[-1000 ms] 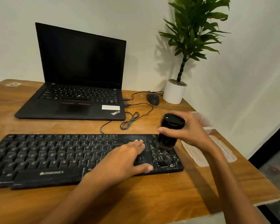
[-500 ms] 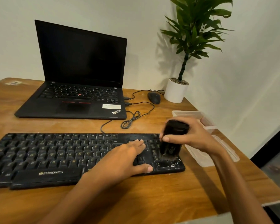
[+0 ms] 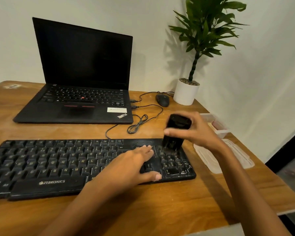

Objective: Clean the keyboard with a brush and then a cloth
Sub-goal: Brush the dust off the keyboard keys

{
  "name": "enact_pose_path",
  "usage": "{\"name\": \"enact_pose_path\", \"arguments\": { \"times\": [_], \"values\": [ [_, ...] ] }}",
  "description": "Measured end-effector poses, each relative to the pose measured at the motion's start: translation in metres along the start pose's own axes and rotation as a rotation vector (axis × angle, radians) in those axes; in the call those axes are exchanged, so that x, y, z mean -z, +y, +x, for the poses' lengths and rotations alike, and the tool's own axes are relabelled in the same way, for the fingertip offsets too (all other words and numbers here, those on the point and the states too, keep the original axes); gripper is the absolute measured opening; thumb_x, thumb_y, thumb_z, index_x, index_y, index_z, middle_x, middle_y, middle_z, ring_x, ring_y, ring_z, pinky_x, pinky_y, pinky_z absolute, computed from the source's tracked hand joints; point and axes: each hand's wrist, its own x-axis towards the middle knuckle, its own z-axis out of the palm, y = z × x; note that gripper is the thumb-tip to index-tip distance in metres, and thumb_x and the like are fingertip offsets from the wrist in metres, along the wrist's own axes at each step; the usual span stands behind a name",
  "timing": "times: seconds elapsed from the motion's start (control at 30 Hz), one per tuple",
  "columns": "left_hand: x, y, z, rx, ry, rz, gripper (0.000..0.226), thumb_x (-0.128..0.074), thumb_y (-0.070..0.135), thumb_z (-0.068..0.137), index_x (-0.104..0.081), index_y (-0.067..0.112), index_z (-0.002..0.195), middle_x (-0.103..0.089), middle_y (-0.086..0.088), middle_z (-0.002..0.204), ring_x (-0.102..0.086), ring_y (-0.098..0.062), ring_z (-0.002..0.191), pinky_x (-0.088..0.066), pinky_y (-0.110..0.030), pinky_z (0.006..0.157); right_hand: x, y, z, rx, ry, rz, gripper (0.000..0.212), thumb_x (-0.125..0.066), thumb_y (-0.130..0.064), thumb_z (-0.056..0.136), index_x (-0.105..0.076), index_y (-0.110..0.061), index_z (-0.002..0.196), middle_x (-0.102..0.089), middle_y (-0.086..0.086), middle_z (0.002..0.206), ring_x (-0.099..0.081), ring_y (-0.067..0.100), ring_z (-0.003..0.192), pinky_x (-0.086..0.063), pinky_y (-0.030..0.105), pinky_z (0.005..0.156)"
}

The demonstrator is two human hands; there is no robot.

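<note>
A black Zebronics keyboard (image 3: pixel 58 164) lies across the front of the wooden desk (image 3: pixel 160 206). My right hand (image 3: pixel 197 132) grips a stubby black brush (image 3: pixel 175 133), held upright with its bristles touching the top rows of the number pad at the keyboard's right end. My left hand (image 3: pixel 131 166) lies flat on the keys just left of the number pad, fingers spread, thumb along the front edge. No cloth shows in the frame.
An open black laptop (image 3: pixel 78 92) stands behind the keyboard. A black mouse (image 3: pixel 162 100) and coiled cables (image 3: pixel 138 124) lie to its right, beside a white potted plant (image 3: pixel 186 91). A clear plastic box (image 3: pixel 216 123) and its lid (image 3: pixel 228 155) sit near the desk's right edge.
The brush went down toward the lower number pad keys, then came back up to the top rows. My left hand stayed pressed on the keyboard.
</note>
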Motion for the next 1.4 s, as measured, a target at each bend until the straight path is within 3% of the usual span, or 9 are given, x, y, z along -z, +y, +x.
{"name": "enact_pose_path", "arguments": {
  "times": [0.1,0.27,0.47,0.63,0.73,0.83,0.97,1.2,1.4],
  "values": [
    [0.000,0.000,0.000,0.000,0.005,0.002,0.079,-0.048,0.060,0.082,-0.018,0.025,0.146,-0.008,0.010,0.155,-0.011,-0.004,0.141,-0.016,-0.027,0.113,-0.003,0.002,-0.013,-0.028,-0.113,0.050,0.032,-0.071,-0.034,0.070,-0.065,-0.010,0.090,-0.067,0.006,0.085,-0.065,0.018,0.084,-0.054,0.027,0.067],
    [0.000,0.001,0.000,0.000,0.002,-0.001,0.079,-0.048,0.059,0.082,-0.017,0.024,0.146,-0.008,0.011,0.154,-0.010,-0.004,0.140,-0.014,-0.026,0.112,0.028,0.011,-0.026,-0.082,0.091,-0.105,0.039,-0.073,-0.044,0.067,-0.066,-0.012,0.089,-0.069,0.006,0.087,-0.065,0.018,0.087,-0.055,0.039,0.077],
    [0.000,0.001,0.002,0.005,0.010,0.010,0.079,-0.049,0.060,0.081,-0.019,0.025,0.145,-0.012,0.008,0.154,-0.015,-0.006,0.140,-0.018,-0.028,0.112,-0.025,-0.010,-0.025,0.089,-0.020,0.140,0.022,-0.074,-0.005,0.075,-0.063,-0.004,0.095,-0.069,0.012,0.092,-0.065,0.026,0.091,-0.054,0.039,0.082],
    [-0.001,-0.002,0.003,0.009,0.005,0.003,0.081,-0.049,0.061,0.081,-0.017,0.024,0.146,-0.010,0.010,0.154,-0.011,-0.004,0.141,-0.015,-0.028,0.113,0.008,0.004,-0.048,-0.037,0.059,0.122,0.032,-0.073,-0.026,0.068,-0.064,-0.004,0.091,-0.070,0.011,0.088,-0.066,0.023,0.089,-0.055,0.032,0.079],
    [-0.002,-0.001,0.002,0.013,0.005,0.002,0.081,-0.049,0.061,0.081,-0.017,0.025,0.146,-0.009,0.011,0.154,-0.012,-0.005,0.140,-0.016,-0.029,0.113,0.029,0.005,-0.052,-0.075,0.106,0.032,0.037,-0.074,-0.033,0.065,-0.066,-0.008,0.090,-0.070,0.010,0.087,-0.066,0.024,0.088,-0.056,0.041,0.079],
    [-0.003,-0.001,0.003,0.015,0.002,0.007,0.081,-0.049,0.061,0.081,-0.017,0.025,0.146,-0.009,0.011,0.154,-0.012,-0.005,0.141,-0.017,-0.030,0.114,0.008,-0.008,-0.041,0.025,0.163,0.141,0.032,-0.075,-0.024,0.067,-0.066,-0.006,0.092,-0.069,0.014,0.089,-0.066,0.029,0.090,-0.054,0.045,0.083],
    [-0.002,0.000,0.002,0.008,0.007,0.020,0.080,-0.048,0.062,0.081,-0.020,0.025,0.146,-0.013,0.008,0.154,-0.017,-0.007,0.140,-0.020,-0.029,0.112,-0.033,-0.013,-0.028,0.092,0.029,0.160,0.022,-0.072,-0.005,0.073,-0.063,0.002,0.091,-0.069,0.015,0.086,-0.066,0.029,0.085,-0.054,0.043,0.080],
    [-0.002,-0.001,0.002,0.019,-0.003,0.007,0.080,-0.048,0.062,0.081,-0.017,0.026,0.146,-0.009,0.013,0.154,-0.011,-0.003,0.140,-0.015,-0.028,0.113,0.016,-0.003,-0.050,-0.033,0.133,0.037,0.027,-0.076,-0.022,0.066,-0.066,-0.006,0.085,-0.070,0.008,0.084,-0.066,0.024,0.085,-0.054,0.027,0.076],
    [0.000,-0.001,0.001,0.015,0.001,0.028,0.080,-0.047,0.061,0.081,-0.017,0.025,0.146,-0.010,0.010,0.154,-0.011,-0.004,0.140,-0.015,-0.027,0.113,-0.020,-0.011,-0.027,0.052,0.058,0.156,0.025,-0.072,-0.008,0.072,-0.063,0.002,0.092,-0.068,0.017,0.089,-0.065,0.029,0.089,-0.054,0.036,0.081]
  ]
}}
